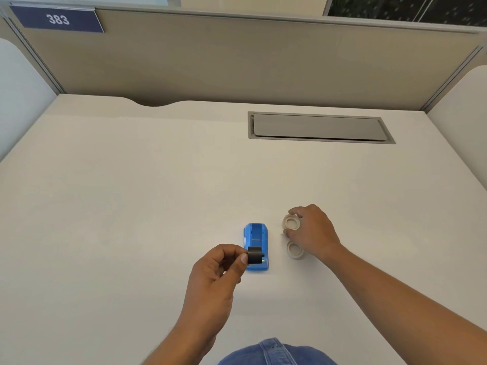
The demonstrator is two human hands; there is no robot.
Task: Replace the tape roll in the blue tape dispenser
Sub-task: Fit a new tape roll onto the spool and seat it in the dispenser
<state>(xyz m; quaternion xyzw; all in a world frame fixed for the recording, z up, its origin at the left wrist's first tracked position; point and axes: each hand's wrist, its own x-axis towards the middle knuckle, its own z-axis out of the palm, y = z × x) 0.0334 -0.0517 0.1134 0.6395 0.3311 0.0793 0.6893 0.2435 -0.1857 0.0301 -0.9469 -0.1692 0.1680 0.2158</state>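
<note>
On the desk (131, 193), the dispenser (256, 242) sat empty; its black hub (255, 255) was pinched in the left hand (216, 275). A roll (291, 222) was grasped by the right hand (312, 233), spare roll (295, 249) beside. Risk was judged: hub dropped, or roll threaded backwards.

A pale counter (131, 206) carries a closed grey cable hatch (319, 126). Behind stands a beige partition (237, 61) bearing a blue "383" sign (58, 19).
</note>
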